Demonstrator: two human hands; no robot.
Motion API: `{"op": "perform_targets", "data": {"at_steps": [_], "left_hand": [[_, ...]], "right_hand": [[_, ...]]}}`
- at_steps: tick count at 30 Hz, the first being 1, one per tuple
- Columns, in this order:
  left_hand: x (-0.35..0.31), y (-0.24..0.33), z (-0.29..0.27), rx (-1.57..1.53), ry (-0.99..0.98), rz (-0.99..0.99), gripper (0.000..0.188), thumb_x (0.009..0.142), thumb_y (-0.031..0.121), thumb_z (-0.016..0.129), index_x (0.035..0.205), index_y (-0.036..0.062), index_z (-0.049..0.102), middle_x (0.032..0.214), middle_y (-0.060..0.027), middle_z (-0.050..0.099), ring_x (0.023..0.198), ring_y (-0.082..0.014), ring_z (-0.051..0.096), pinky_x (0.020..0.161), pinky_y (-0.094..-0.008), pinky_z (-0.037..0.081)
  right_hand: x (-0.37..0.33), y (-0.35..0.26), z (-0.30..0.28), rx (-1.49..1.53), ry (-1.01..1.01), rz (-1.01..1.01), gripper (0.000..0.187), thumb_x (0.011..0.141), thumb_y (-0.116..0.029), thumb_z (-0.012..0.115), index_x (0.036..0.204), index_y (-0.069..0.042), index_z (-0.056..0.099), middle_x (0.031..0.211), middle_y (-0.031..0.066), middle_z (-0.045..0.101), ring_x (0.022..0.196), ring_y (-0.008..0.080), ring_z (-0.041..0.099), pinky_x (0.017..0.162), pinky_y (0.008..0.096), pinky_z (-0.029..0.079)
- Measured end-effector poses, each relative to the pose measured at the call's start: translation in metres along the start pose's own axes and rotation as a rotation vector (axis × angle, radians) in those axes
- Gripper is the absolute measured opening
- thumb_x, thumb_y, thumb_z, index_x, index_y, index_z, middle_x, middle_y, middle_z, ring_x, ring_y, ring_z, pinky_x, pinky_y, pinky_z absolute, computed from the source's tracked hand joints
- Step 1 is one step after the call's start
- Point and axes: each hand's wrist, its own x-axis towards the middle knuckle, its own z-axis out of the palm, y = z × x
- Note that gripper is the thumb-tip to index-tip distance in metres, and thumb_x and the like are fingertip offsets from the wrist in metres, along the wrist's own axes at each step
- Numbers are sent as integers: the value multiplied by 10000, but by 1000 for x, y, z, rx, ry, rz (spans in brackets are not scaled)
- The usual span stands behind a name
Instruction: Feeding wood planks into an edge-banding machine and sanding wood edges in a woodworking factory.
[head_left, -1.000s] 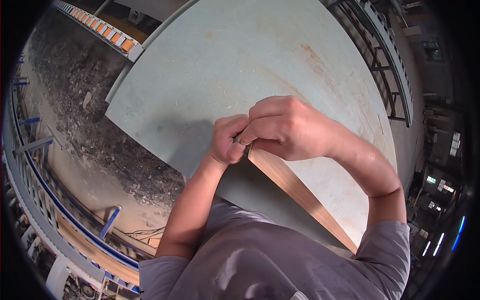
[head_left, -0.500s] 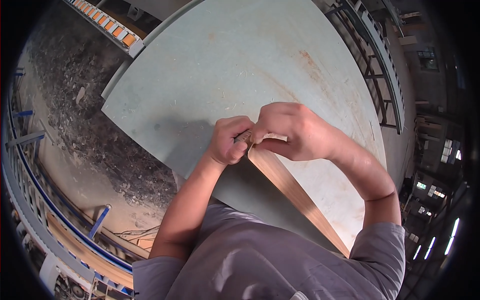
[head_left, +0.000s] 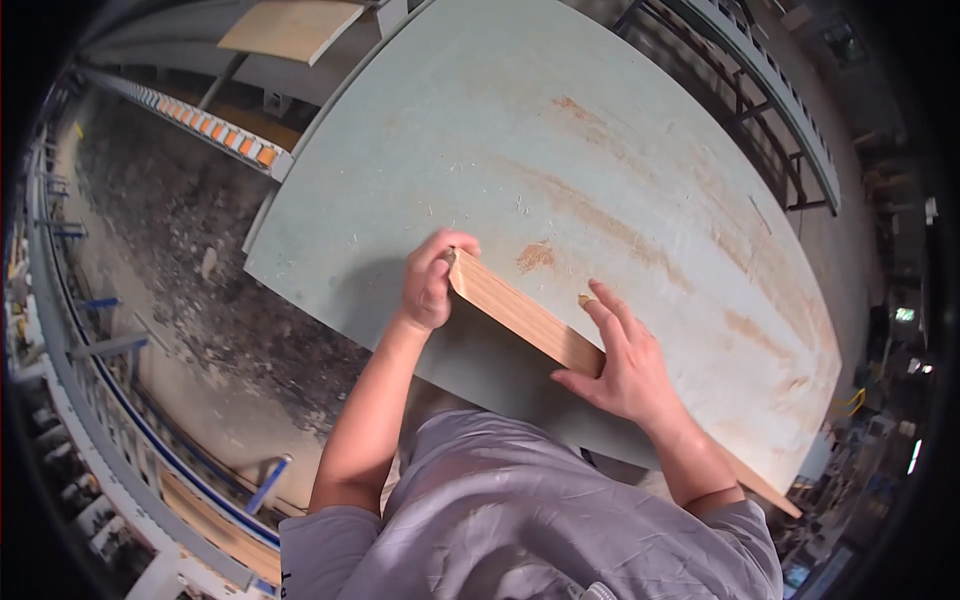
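A long wooden board [head_left: 527, 318] runs from the middle toward the lower right, its near-left end beside my left hand [head_left: 428, 283]. The fingers of that hand are curled round a small dark object [head_left: 449, 257] at the board's end; most of it is hidden, so its kind cannot be told. My right hand [head_left: 630, 362] lies across the board with fingers spread, the thumb on the near edge and the other fingers over the far side. By its fingertips shows a tiny yellowish piece [head_left: 584, 299].
Beneath is a large pale green worktable [head_left: 400, 150] with brown stains and scattered shavings. A roller rail with orange rollers [head_left: 215, 128] meets its far-left edge. A metal frame [head_left: 770, 90] stands far right. A blue-and-grey conveyor [head_left: 130, 400] curves along the left over dirty floor.
My right hand has left the board's end and slid along it to the lower right, its fingers opening from a pinch on a thin strip. My left hand stays near the end. The view has shifted.
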Motion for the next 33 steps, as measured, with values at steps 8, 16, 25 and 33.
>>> {"op": "perform_targets", "data": {"at_steps": [8,16,25,33], "left_hand": [[15,120,16,1245,-141,-164,319,922,351,578,827,46,568,876,-116,630,806,-324,584,707,-421,490],[29,144,40,1669,-369,-392,423,970,417,425,888,71,653,923,-172,673,897,-374,635,759,-501,500],[25,124,32,1547,-320,-367,427,990,393,408,884,32,610,890,-233,642,872,-453,595,752,-534,460],[26,122,31,1688,-405,-83,368,970,306,481,745,32,581,729,-208,608,718,-421,598,625,-509,449]], "right_hand": [[-76,44,-6,-15,91,10,770,686,-376,782,1297,-25,473,1388,214,442,1113,349,571,911,425,469],[-92,66,-4,-22,34,-168,674,750,-302,706,1298,2,456,1320,238,490,1049,333,606,893,415,481],[-97,82,0,3,-63,-130,502,736,-282,701,1112,-2,520,945,151,602,794,296,649,713,412,496],[-94,84,11,92,-43,-131,366,751,-228,674,986,4,513,854,156,603,758,315,665,757,484,502]]}}
